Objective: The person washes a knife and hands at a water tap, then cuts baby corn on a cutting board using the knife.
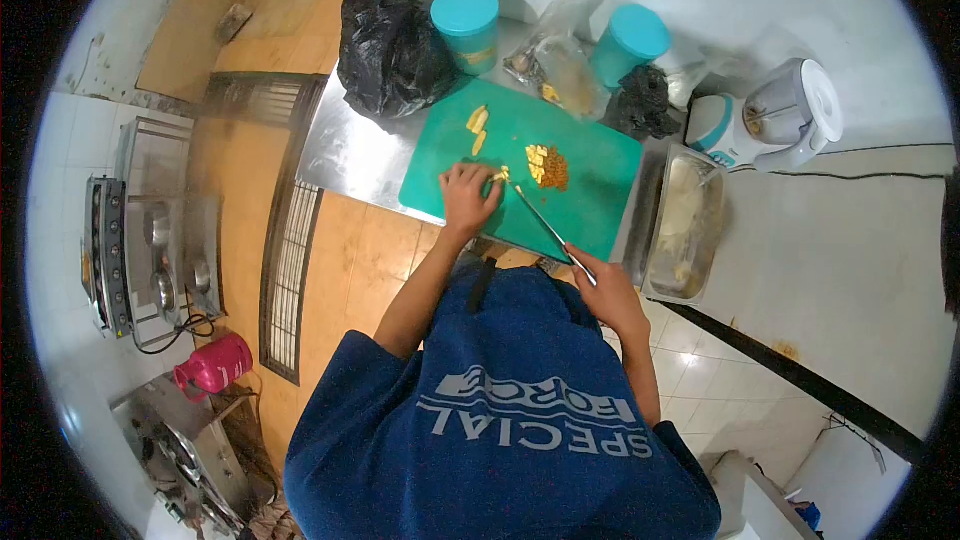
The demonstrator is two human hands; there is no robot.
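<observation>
On a green cutting board (590,145), my left hand (470,200) is closed, its fingertips bent down against a small pale yellow food piece (502,175). What kind of food this is I cannot tell. My right hand (612,298) is wrapped round the handle of a knife (543,224) at the board's near edge. The blade slants up and left, its tip just right of the cut pieces by my left hand. Farther up lie a few longer yellow pieces (478,127). To the right sits a pile of yellow cubes (537,162) against finely chopped orange-brown bits (554,172).
Behind the board stand a black plastic bag (393,52), two turquoise-lidded containers (467,25) (632,40), a clear bag (568,65) and a small black bag (648,100). Right are a blender (775,118) and a metal tray (685,230). A pink gas cylinder (215,363) stands on the left floor.
</observation>
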